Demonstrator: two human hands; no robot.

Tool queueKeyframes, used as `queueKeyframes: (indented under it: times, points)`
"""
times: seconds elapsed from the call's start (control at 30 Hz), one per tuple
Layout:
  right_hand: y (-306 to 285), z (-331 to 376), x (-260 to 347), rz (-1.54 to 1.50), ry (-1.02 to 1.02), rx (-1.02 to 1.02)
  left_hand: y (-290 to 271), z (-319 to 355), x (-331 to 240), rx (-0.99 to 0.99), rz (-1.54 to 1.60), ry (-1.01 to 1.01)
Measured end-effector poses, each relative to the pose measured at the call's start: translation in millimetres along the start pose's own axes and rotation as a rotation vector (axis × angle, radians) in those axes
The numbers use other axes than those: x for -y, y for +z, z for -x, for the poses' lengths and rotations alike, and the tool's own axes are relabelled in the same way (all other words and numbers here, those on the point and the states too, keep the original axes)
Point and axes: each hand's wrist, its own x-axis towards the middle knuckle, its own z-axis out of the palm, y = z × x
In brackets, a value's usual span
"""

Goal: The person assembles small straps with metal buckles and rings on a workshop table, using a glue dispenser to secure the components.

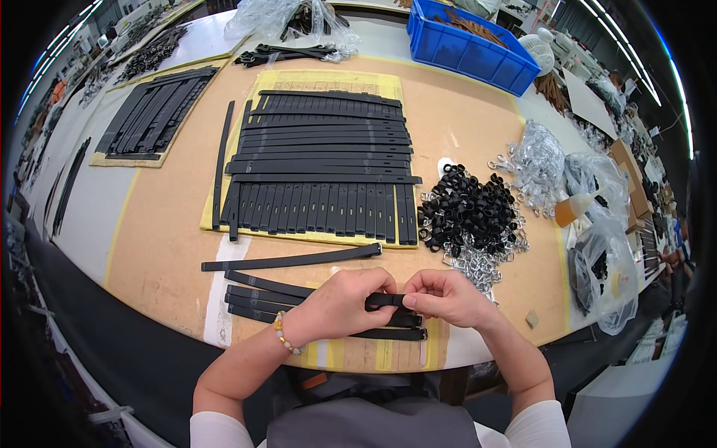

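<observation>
Near the table's front edge, both my hands are closed on one black strap (384, 299). My left hand (345, 300) grips it from the left, and its fingers partly hide it. My right hand (448, 298) pinches the strap's end between thumb and fingers. Beneath and beside my left hand lie several black straps (258, 294), some with metal buckles at their right ends. Another buckled strap (291, 260) lies just beyond them. Right of centre, past my right hand, is a heap of small black loops (470, 207), with silver metal buckles (478, 265) spilling toward me.
Rows of black straps cover a yellow-edged board (321, 153) mid-table. A second strap-laden board (153, 112) is at the far left. A blue crate (470, 52) stands at the back right. Plastic bags (605, 246) and a bottle of amber liquid (573, 210) sit on the right.
</observation>
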Motion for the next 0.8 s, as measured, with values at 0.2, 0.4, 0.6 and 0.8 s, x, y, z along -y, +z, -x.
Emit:
queueKeyframes:
  times: [0.2, 0.4, 0.6, 0.8]
  points:
    - [-1.1, -0.6, -0.9, 0.002, -0.005, 0.021, 1.0, -0.9, 1.2, 0.022, 0.045, -0.031]
    - [-0.6, -0.3, -1.0, -0.007, -0.012, 0.026, 1.3, -0.7, 2.3, 0.021, 0.041, -0.017]
    - [0.7, -0.9, -1.2, 0.005, -0.017, 0.017, 1.7, -0.5, 5.1, 0.009, 0.019, 0.013]
    - [3.5, -0.7, 1.5, 0.02, -0.019, -0.013, 2.7, -0.1, 4.4, -0.001, 0.003, 0.023]
